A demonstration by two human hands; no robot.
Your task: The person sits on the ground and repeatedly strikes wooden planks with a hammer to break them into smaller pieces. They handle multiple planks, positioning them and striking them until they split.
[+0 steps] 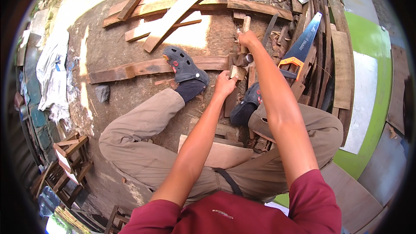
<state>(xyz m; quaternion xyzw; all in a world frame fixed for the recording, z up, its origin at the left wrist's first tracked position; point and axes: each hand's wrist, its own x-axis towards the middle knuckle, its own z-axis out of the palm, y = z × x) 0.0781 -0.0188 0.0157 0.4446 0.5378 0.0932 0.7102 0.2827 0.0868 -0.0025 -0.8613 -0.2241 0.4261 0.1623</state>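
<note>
My right hand is closed round the wooden handle of what looks like a hammer. Its round metal head shows below the fist, close to the wood. Nearer to me, my left hand pinches a small wooden block from the left side. The block rests by the right end of a long brown beam on the ground. A dark flat blade lies just right of my right hand, its lower part hidden behind my forearm.
A handsaw with an orange handle leans on stacked planks at the right. Loose boards lie ahead. My clog-clad feet flank the work. A stone, white sacking and a wooden stool are at left.
</note>
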